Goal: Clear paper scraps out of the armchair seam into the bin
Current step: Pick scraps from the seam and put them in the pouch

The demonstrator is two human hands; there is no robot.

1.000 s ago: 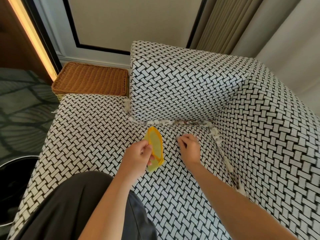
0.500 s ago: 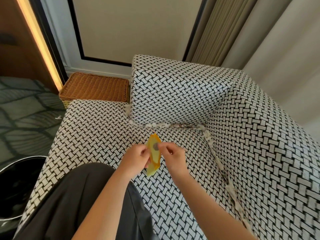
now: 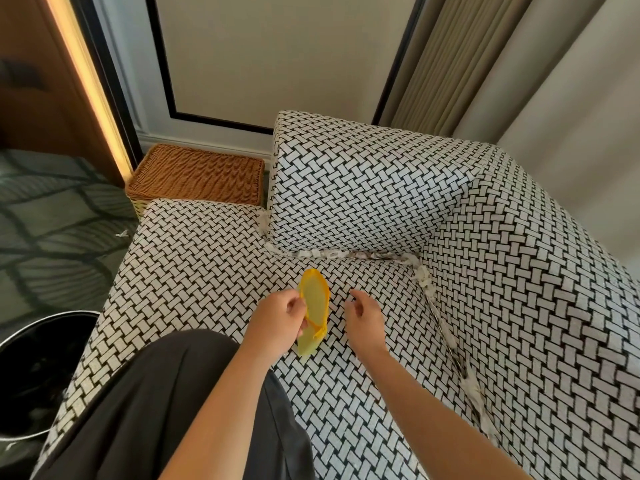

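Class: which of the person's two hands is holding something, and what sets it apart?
The left hand: its fingers pinch the yellow pouch above the seat, while the right hand hovers beside it, open and empty.

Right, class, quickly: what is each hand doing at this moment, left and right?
Left hand: closed, pinching the yellow pouch by its rim.
Right hand: open, fingers loosely curled, holding nothing, just above the seat cushion.

White paper scraps (image 3: 346, 254) line the seams of the black-and-white woven armchair (image 3: 207, 258) seat.
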